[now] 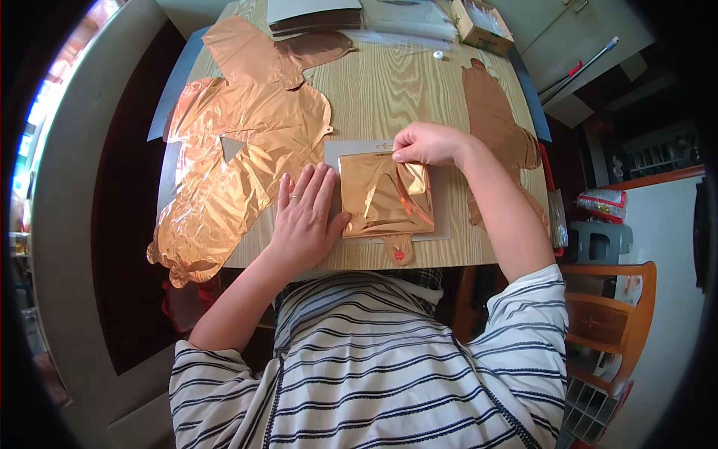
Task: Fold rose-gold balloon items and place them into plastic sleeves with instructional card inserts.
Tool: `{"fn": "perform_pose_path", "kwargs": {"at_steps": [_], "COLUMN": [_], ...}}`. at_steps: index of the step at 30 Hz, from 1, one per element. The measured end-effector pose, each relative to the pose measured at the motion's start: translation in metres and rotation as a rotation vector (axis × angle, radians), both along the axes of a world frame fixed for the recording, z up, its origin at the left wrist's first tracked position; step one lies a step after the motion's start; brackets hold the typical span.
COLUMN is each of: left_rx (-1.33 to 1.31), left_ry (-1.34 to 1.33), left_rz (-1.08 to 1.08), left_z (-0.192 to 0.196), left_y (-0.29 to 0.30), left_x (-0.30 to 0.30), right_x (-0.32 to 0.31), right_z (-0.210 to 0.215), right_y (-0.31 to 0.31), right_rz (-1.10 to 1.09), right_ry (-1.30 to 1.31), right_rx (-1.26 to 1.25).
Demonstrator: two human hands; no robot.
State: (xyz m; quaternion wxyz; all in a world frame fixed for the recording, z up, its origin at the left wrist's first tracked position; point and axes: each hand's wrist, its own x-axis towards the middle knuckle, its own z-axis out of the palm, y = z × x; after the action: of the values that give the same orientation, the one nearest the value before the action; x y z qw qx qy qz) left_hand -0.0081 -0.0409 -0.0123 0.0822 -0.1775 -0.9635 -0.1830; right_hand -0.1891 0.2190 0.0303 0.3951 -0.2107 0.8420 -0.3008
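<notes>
A folded rose-gold foil balloon (385,198) lies on a grey card (443,206) near the front edge of a wooden table (389,90). My left hand (303,217) rests flat on the table, fingers spread, with its thumb against the balloon's left edge. My right hand (426,144) pinches the balloon's top edge between thumb and fingers. A small round tab of the balloon (399,251) sticks out toward me.
Large flat rose-gold foil balloons (239,142) cover the table's left half, another foil balloon (493,120) lies at the right. A cardboard box (482,26), clear bags and a small white ring (438,55) sit at the far edge. A wooden chair (609,314) stands at right.
</notes>
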Motion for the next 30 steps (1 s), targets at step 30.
{"fn": "perform_pose_path", "kwargs": {"at_steps": [30], "left_rx": [0.003], "left_ry": [0.05], "left_rz": [-0.499], "left_z": [0.012], "left_y": [0.005], "left_x": [-0.057], "right_x": [0.062], "right_z": [-0.004], "right_y": [0.004], "right_rz": [-0.157], "right_ry": [0.911], "right_rx": [0.43]}}
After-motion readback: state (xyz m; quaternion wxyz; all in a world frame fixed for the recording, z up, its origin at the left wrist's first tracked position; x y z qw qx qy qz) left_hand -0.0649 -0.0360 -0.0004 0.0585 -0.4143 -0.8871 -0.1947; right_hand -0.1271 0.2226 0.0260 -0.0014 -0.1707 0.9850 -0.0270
